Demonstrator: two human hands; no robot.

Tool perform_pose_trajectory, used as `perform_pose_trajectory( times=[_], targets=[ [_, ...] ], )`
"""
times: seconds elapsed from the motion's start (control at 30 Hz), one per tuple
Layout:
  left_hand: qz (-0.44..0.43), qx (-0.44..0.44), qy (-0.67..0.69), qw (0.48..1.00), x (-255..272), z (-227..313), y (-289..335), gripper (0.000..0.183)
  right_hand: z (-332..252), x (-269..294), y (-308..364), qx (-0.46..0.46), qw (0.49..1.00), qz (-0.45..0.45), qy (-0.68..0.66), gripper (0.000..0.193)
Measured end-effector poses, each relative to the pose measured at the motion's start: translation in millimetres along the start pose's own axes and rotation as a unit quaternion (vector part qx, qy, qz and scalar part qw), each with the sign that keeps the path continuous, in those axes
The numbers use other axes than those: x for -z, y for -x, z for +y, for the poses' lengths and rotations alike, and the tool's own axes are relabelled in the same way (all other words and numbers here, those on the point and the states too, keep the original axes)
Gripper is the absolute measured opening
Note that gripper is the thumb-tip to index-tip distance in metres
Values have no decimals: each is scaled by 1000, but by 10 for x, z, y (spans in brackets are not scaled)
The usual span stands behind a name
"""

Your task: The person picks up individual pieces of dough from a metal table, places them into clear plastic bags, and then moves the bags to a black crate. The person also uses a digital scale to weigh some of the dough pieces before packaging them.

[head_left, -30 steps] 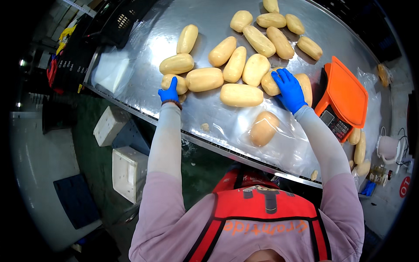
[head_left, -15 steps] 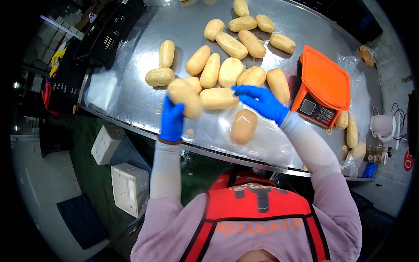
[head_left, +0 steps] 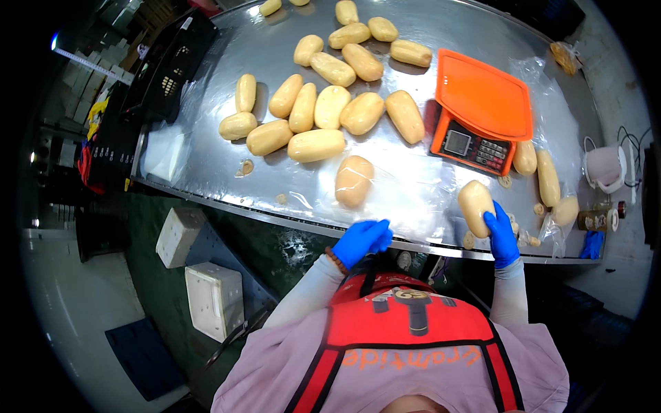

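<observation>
My right hand (head_left: pixel 502 237), in a blue glove, grips a peeled, pale-yellow lotus root (head_left: pixel 475 208) over the near right part of the metal table. My left hand (head_left: pixel 363 242), also gloved in blue, is just off the table's near edge, its fingers loosely bent and apart, with nothing visible in it. A browner lotus root (head_left: pixel 354 181) lies on or under clear plastic film (head_left: pixel 406 199) beyond the left hand; which of the two, I cannot tell. Several more peeled lotus roots (head_left: pixel 317 145) rest in a loose cluster farther off.
An orange-topped scale (head_left: pixel 484 96) stands at the right. Beyond its right side lie more roots (head_left: pixel 548 177), plastic bags and cut-off bits. A black crate (head_left: pixel 169 69) occupies the far left corner, near clear bags (head_left: pixel 165 155). White foam boxes (head_left: pixel 214 301) sit on the floor.
A lotus root was in my left hand; now that hand is empty and drawn back to the edge. My right hand has left the cluster, moved right, and holds a root. The view shifted.
</observation>
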State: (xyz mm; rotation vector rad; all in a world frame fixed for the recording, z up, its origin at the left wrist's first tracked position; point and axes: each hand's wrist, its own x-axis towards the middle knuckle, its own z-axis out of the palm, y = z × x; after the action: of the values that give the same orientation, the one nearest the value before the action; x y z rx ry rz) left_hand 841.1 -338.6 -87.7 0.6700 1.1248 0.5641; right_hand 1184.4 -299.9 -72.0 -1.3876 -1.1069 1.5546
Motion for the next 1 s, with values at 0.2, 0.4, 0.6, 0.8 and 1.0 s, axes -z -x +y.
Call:
perform_pose_trajectory(
  times=[0.2,0.4,0.6,0.8,1.0],
  targets=[
    [-53,113,108,986,-386,-625,-309,56,75,-192,-48,-28,972,-88,218,59],
    [-3,-29,71,997,-512,-699,-502,28,438,-732,-494,-117,984,-120,52,59],
    [-3,-38,83,996,-401,-836,-512,27,693,-1121,-436,-131,974,-155,-103,54],
    [-36,-1,74,997,-325,-745,-449,29,479,-1058,-690,-154,946,-270,96,48],
    [-79,22,73,994,-237,-753,-471,31,381,-1176,-513,-234,921,-300,-78,41]
  ],
)
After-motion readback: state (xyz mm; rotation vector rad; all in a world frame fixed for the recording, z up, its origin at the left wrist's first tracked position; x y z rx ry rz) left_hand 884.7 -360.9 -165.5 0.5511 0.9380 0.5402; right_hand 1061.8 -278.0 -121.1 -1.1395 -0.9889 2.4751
